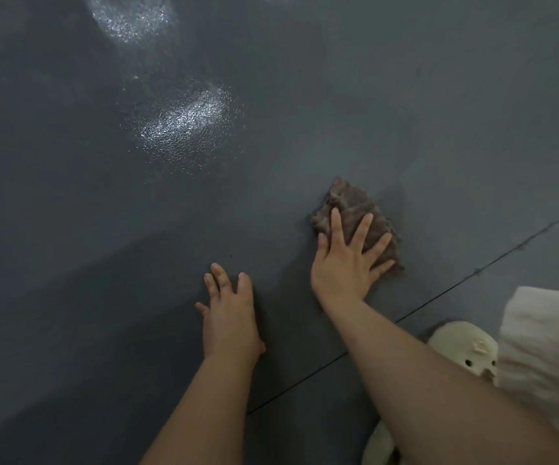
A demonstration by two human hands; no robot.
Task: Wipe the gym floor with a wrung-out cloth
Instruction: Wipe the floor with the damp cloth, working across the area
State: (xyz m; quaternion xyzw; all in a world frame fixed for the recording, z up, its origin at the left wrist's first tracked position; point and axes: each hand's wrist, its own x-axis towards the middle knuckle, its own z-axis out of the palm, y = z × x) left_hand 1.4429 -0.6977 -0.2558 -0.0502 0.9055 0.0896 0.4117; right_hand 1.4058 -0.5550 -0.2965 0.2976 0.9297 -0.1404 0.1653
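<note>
Nearest to me are two bare forearms reaching down and forward, and beside the right one a cream-coloured soft toy (462,347) and a fold of white fabric (546,340).

My right hand (345,266) lies flat on the brown cloth (355,209), fingers straight and spread, pressing it to the dark grey floor (103,229) rather than gripping it. The bunched cloth sits under and just beyond the fingertips. Its long axis runs from the far corner back toward the little-finger side of the hand, roughly diagonal to the forearm.

My left hand (229,313) is planted on the bare floor, near the right hand and a little closer to me, fingers loosely spread and holding nothing. I judge it to be bracing my weight. The right hand is the one on the cloth, so the wiping stroke falls to it.

A thin dark seam (472,273) in the floor passes on the near side of the right hand, under its forearm.

Count: one cloth, two hands, one seam, one toy, one piece of white fabric. Two glossy patches of reflected light (184,119) lie well beyond the left hand.
</note>
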